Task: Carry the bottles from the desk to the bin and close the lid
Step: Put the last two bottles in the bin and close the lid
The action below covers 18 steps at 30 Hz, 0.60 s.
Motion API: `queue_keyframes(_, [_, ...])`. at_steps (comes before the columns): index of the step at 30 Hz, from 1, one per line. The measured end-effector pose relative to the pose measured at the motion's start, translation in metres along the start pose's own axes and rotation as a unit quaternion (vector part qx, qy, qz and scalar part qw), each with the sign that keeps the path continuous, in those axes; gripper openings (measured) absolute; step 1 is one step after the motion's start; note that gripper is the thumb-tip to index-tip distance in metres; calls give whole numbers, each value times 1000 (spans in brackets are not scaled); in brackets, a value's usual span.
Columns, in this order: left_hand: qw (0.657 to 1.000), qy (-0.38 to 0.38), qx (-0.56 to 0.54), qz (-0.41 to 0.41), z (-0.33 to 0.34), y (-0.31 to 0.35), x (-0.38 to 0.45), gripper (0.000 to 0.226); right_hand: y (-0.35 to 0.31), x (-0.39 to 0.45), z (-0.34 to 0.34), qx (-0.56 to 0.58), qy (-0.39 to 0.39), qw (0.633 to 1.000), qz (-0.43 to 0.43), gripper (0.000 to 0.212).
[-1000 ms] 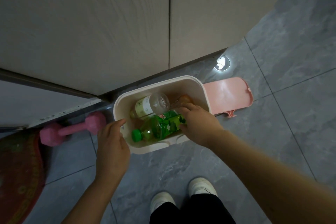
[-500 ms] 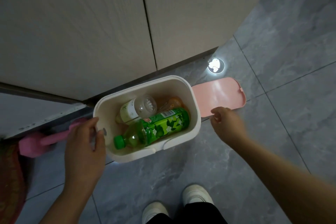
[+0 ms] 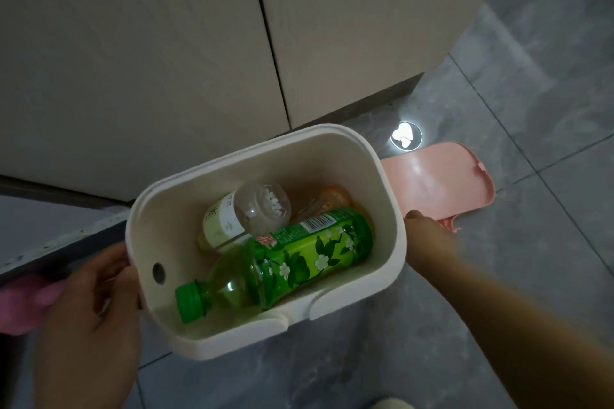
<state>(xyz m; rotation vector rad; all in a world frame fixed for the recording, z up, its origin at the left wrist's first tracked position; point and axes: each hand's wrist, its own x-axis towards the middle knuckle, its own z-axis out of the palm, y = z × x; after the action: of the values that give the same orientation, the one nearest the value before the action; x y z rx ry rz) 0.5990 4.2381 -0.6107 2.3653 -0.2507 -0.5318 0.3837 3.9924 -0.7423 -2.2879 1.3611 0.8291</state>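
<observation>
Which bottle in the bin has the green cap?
The green-labelled bottle lying on top, nearest the camera. The clear white-labelled bottle and orange bottle show no cap.

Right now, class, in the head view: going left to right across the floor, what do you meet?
pink dumbbell → left hand → cream bin holding the bottles → right hand → pink lid

Dim light down here: grey marbled floor tiles (image 3: 548, 83) run under pale wood-grain cabinet doors (image 3: 139, 53), a dark kickboard (image 3: 365, 111) below them, and a round shiny floor drain (image 3: 406, 137), possibly, catching a glare.
</observation>
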Motion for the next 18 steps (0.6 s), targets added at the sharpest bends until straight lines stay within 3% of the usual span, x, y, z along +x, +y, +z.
queue_keyframes(3, [1000,15,-5,15,0,-10,4,26,1,9,5,-5,-4,1000,0,18])
queue_keyframes(6, [1000,20,-4,23,-1,-15,9,34,3,14,8,-18,1,1000,-23,21])
queue_keyframes(14, [1000,13,-12,18,2,-8,6,30,15,3,-10,-93,46,993,-50,17])
queue_keyframes(18, [999,12,16,32,0,12,-3,29,25,-19,-39,-49,95,994,-35,17])
